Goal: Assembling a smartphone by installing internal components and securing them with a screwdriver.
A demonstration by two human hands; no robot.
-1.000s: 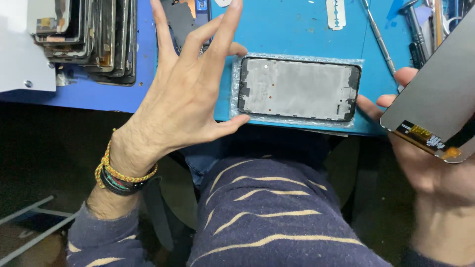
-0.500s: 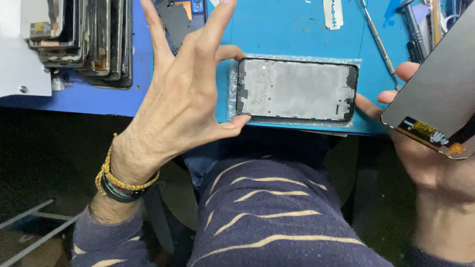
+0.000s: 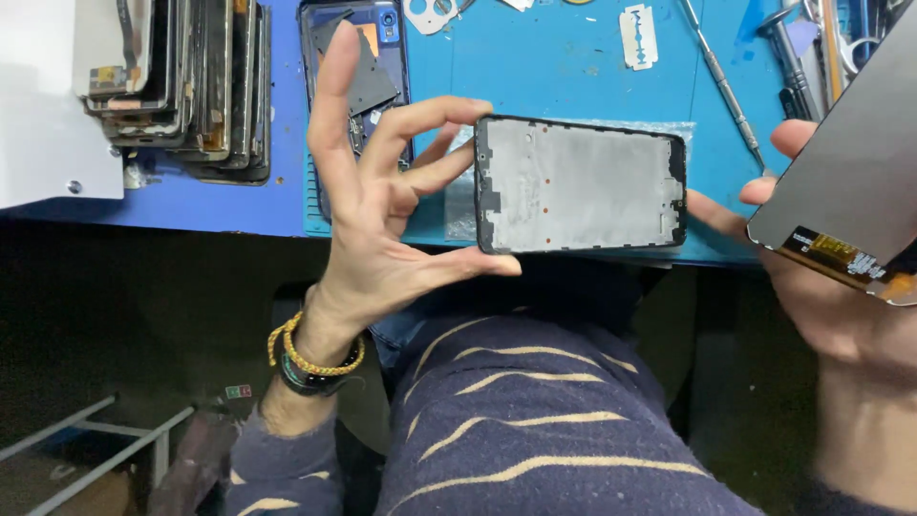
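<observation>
My left hand [image 3: 373,210] pinches the left short end of a phone frame [image 3: 581,183], a black-rimmed silvery plate, between thumb and index finger, holding it lifted over the blue mat [image 3: 573,57] at the table's front edge. My right hand [image 3: 821,287] at the right edge holds a dark display panel [image 3: 850,182] with a gold flex strip along its lower end; one finger stretches toward the frame's right end.
A stack of used phone screens [image 3: 181,86] stands at the back left beside a white box [image 3: 43,115]. An open blue phone back [image 3: 358,67] lies behind my left hand. A razor blade [image 3: 637,23], a metal pry tool [image 3: 723,81] and more tools lie on the mat.
My left hand went from hovering spread over the frame's left end to gripping that end with thumb and index finger, and the frame now sits raised off the mat.
</observation>
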